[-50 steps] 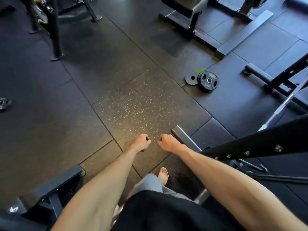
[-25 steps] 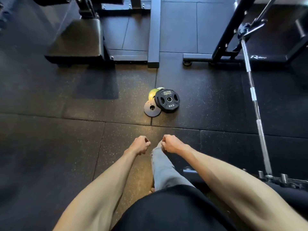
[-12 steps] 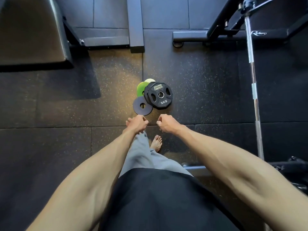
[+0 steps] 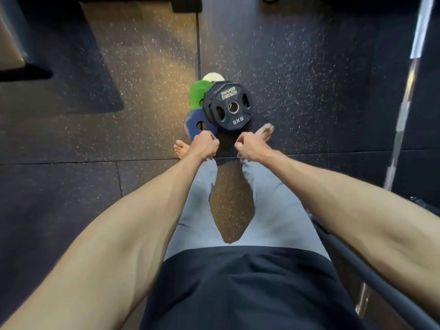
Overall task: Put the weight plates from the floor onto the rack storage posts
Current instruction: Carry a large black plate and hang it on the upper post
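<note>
1. Your left grip [image 4: 204, 145] and right grip [image 4: 250, 148] are both curled closed, holding nothing, near the plates.
2. The black plate [image 4: 228, 106] lies on the floor [image 4: 309, 91] by the mat seam, overlapping the blue plate [image 4: 194, 126] and green plate [image 4: 196, 96].
3. Expect it to be heavy, rigid and probably grippy. Hook your fingers through its cut-out slots.

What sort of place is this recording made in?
Most likely a gym's free-weights area: speckled rubber floor tiles, a black plate marked 5KG lying on smaller coloured ones, and a barbell along the right edge.
</note>
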`<state>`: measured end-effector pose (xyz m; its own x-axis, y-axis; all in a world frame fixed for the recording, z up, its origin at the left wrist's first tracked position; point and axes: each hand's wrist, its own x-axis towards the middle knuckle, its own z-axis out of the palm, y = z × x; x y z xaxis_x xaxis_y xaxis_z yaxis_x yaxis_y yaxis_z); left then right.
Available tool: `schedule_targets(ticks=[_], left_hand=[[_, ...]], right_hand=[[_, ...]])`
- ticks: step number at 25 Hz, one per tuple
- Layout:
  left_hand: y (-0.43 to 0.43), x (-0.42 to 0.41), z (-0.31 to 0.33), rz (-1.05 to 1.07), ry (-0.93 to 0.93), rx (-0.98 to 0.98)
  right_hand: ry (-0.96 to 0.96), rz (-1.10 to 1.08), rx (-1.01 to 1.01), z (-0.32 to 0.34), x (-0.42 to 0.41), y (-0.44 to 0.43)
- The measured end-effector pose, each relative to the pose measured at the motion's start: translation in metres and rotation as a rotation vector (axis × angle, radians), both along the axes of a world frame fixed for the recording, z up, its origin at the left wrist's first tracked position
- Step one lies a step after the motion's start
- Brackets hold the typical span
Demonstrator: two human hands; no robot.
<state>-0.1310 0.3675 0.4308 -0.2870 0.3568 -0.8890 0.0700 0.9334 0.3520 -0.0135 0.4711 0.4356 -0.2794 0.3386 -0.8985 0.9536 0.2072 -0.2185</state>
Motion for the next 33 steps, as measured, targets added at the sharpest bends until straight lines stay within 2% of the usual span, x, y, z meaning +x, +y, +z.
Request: schedule_targets(ticks=[6,11,15,18,21,25,27,30,33], left_hand=[[0.059,-0.004,-0.122,0.141,0.004,-0.133],[0.096,0.009,-0.25,0.276,-0.006,-0.297],[0.122,0.011,-0.344,0.552,0.035,-0.394],[0.14,0.009,-0.39,0.733,0.09,-0.438],[0.151,0.012,-0.423,0.718,0.147,-0.501],[0.146,0.018,-0.44,0.624,0.248,-0.521],[0.142,0.023,-0.443,0.57,0.281,-0.505],[0.138,0.025,-0.448,0.54,0.28,-0.511],[0.14,0.022,-0.451,0.577,0.244,-0.51]], right_hand=[[0.036,-0.053,-0.112,-0.122,-0.033,0.054],[-0.061,-0.046,-0.098,-0.256,-0.019,0.106],[-0.152,0.033,0.084,-0.328,-0.019,0.152],[-0.208,-0.004,0.29,-0.368,-0.026,0.179],[-0.222,-0.064,0.354,-0.428,-0.021,0.185],[-0.291,-0.12,0.308,-0.447,-0.022,0.198],[-0.262,-0.099,0.298,-0.453,-0.021,0.202],[-0.221,-0.097,0.243,-0.446,-0.022,0.202],[-0.21,-0.098,0.27,-0.433,-0.02,0.203]])
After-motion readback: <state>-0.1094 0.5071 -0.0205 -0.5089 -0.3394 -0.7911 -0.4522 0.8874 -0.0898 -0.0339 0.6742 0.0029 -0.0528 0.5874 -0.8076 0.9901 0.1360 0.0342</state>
